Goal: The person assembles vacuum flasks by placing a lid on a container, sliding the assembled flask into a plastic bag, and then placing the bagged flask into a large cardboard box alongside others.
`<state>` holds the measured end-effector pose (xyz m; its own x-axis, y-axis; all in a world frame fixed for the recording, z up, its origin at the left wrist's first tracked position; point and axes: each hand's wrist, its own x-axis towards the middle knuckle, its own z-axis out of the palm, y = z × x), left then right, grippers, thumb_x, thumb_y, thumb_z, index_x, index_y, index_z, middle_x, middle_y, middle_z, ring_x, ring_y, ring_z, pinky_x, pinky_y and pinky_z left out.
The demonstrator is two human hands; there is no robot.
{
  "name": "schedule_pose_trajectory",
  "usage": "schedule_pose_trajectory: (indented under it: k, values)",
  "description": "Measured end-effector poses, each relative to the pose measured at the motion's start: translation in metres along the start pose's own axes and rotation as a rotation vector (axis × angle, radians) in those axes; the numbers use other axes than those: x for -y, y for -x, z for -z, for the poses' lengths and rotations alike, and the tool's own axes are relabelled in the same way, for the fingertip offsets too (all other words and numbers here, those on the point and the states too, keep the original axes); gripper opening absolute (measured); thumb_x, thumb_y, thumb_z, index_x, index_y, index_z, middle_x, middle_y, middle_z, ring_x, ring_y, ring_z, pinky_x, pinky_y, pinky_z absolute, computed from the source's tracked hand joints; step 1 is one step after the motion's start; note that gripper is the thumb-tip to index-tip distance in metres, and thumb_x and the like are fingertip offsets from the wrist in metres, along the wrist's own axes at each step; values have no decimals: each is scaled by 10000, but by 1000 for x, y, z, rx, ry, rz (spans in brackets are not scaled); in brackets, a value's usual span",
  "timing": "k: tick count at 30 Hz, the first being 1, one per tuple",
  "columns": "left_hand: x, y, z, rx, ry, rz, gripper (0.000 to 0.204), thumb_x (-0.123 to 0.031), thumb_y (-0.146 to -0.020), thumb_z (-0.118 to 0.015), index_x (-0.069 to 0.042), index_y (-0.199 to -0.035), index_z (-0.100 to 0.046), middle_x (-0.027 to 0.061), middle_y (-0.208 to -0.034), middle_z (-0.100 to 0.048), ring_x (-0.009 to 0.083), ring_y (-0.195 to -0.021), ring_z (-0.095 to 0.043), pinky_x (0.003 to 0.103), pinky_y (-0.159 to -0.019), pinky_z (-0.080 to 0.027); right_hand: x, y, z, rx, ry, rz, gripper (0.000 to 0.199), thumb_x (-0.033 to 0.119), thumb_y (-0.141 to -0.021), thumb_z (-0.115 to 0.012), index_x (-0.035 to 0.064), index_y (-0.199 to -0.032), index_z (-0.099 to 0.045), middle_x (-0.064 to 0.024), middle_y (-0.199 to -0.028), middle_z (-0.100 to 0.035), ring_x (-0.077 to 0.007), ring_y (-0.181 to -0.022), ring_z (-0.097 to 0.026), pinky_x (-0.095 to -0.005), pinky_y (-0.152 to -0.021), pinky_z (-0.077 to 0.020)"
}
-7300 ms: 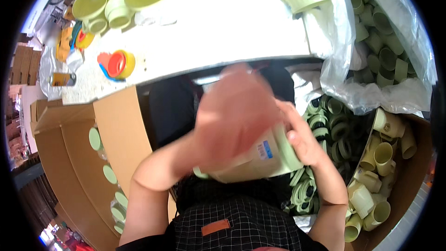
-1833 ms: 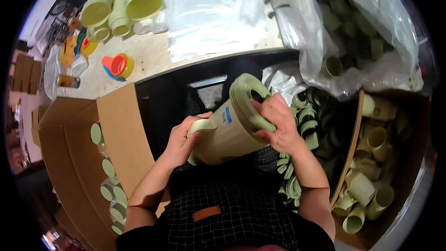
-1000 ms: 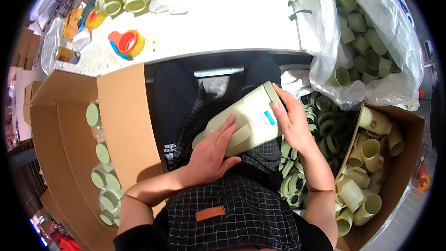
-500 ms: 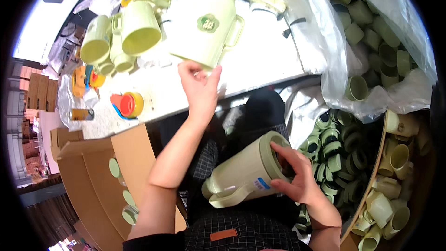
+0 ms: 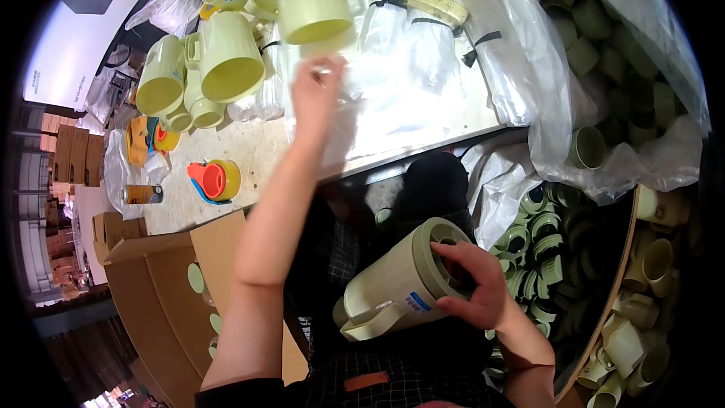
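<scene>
A pale green jug [image 5: 381, 283] lies tilted across my lap, its handle toward me and a small blue label near its rim. My right hand [image 5: 476, 283] is closed on its rim end, thumb on the near side and fingers over the opening. Over the table, my left hand [image 5: 317, 94] is smeared by motion, so its fingers are hard to read. Just beyond it, a pale green jug shell [image 5: 313, 0] with a dark round emblem stands with its open end toward me. A gap shows between that shell and my left fingers.
More green shells [image 5: 232, 57] stand at the table's left, near a red-and-yellow tape dispenser [image 5: 215, 180]. Bundled clear plastic bags [image 5: 430, 53] lie mid-table. At right are a bin of green lids [image 5: 540, 249], a box of shells [image 5: 634, 317] and a plastic-lined container [image 5: 585, 147].
The emblem shell has moved farther away across the table, and my left hand has moved forward and come apart from it. My right hand still holds the lap jug, which has barely shifted.
</scene>
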<state>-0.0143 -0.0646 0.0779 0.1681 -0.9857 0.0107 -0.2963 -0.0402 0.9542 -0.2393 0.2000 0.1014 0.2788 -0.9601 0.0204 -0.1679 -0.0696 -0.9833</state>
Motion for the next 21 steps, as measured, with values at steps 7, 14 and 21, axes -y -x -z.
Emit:
schedule_pose_trajectory:
  k: [7,14,21]
  values:
    - [76,32,-24,331,-451,-160,111,-117,-867,-684,-7,-860,-670,145,-905,-647,344,-843,-628,397,-762,-505,-8,-4,4,39,-283,-139,568,104,-746,-792,29,-1286,-632,-18,-875,-581,-114,-759,-545,-260,-686,-456]
    - [87,32,-22,345,-384,-132,192,-179,-914,-611,-6,-877,-687,180,-904,-659,372,-894,-627,418,-824,-491,-69,-66,14,-277,-684,32,397,194,-932,-629,-38,-1254,-605,-16,-846,-588,-92,-727,-563,-248,-677,-506]
    - [29,34,-3,493,259,-66,250,-135,-1014,-516,26,-926,-687,47,-887,-697,106,-854,-608,266,-798,-485,-103,-134,-23,-357,-612,-22,287,-7,-876,-701,-40,-1150,-619,-12,-834,-598,-74,-751,-581,-199,-681,-486]
